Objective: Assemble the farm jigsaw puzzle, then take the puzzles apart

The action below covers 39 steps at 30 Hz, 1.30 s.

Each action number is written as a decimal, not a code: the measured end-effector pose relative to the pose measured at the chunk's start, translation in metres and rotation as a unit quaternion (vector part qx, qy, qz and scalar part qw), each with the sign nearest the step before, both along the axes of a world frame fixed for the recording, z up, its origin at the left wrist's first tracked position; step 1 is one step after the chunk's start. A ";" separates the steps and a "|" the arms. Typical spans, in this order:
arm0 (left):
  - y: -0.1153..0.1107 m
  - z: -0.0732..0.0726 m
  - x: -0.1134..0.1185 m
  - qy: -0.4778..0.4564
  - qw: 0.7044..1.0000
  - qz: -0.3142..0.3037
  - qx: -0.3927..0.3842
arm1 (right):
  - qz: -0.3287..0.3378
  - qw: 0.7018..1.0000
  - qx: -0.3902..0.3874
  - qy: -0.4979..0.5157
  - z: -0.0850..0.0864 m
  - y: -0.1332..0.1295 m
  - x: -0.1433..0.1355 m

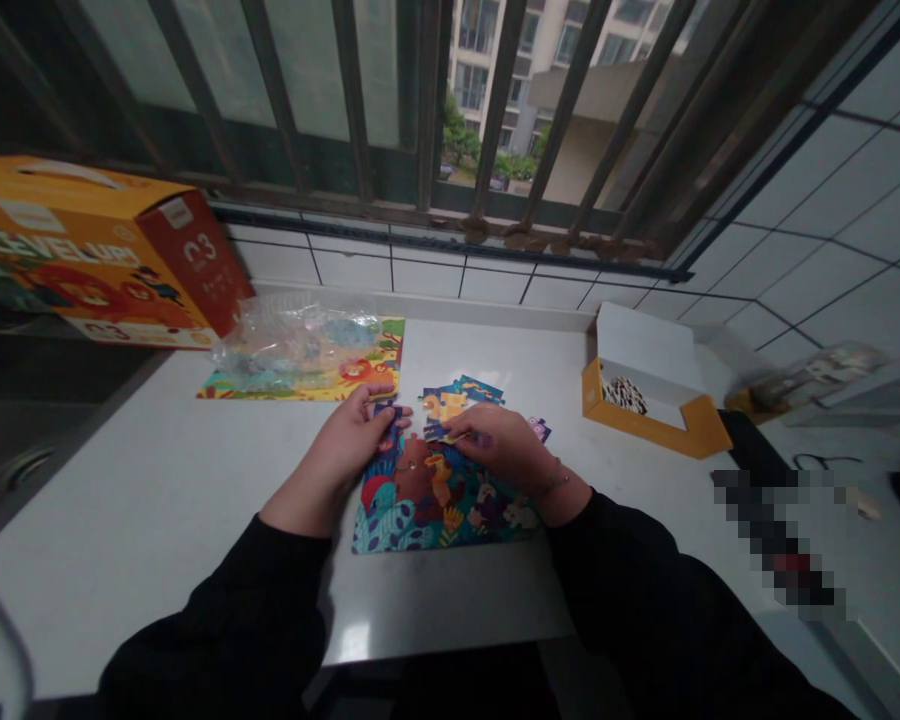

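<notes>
A partly assembled jigsaw puzzle [435, 500] lies on the white counter [157, 490], showing a bird and other animals. At its upper left edge, my left hand [356, 430] has its thumb and fingers closed on a dark blue puzzle piece. My right hand [499, 440] pinches a small puzzle piece [436, 432] over the puzzle's top edge. Loose yellow and blue pieces [446, 403] sit just beyond the hands. A purple piece [540, 428] shows to the right of my right hand.
A colourful picture sheet [390, 350] lies at the back left under a clear plastic bag [292, 340]. Behind it stands an orange box [97, 260]. At the right, an open yellow-and-white box [637, 425] holds striped items. Barred windows and a tiled wall stand behind.
</notes>
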<state>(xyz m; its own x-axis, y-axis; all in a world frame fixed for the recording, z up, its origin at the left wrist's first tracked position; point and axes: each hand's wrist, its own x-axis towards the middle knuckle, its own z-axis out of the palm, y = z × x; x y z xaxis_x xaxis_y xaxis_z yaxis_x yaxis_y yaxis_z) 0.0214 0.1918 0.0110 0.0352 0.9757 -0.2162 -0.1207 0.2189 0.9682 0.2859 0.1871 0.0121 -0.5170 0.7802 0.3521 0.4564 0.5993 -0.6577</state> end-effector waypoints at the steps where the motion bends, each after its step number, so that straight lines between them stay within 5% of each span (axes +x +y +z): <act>1: -0.001 0.001 0.000 -0.005 1.000 0.003 0.001 | 0.043 0.999 -0.001 -0.013 -0.002 0.001 0.000; 5: -0.001 0.002 0.001 -0.002 1.000 0.014 -0.012 | 0.120 0.993 -0.007 0.013 -0.001 0.000 -0.001; 11: -0.002 0.000 -0.010 0.062 0.997 -0.029 -0.025 | -0.021 0.997 -0.062 0.045 0.007 -0.011 -0.008; 17: -0.011 0.015 -0.017 0.093 0.987 -0.133 0.015 | 0.044 0.998 0.033 -0.043 -0.007 -0.006 -0.019; 29: -0.013 0.012 -0.025 0.104 0.989 -0.109 -0.009 | 0.020 0.995 -0.091 -0.019 0.002 -0.013 -0.018; 35: -0.020 0.033 -0.026 0.015 0.979 -0.198 -0.035 | 0.025 0.997 -0.073 -0.018 -0.002 -0.010 -0.014; 39: -0.022 0.033 -0.022 0.024 0.970 -0.236 -0.043 | 0.008 0.996 -0.085 0.001 -0.002 -0.008 -0.014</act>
<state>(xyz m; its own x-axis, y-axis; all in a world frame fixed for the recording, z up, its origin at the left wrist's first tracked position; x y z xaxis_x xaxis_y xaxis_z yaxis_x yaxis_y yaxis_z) -0.0010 0.1698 0.0444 0.4617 0.8313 -0.3095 0.0580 0.3199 0.9457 0.2721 0.1786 0.0101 -0.5298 0.8202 0.2160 0.4457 0.4859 -0.7518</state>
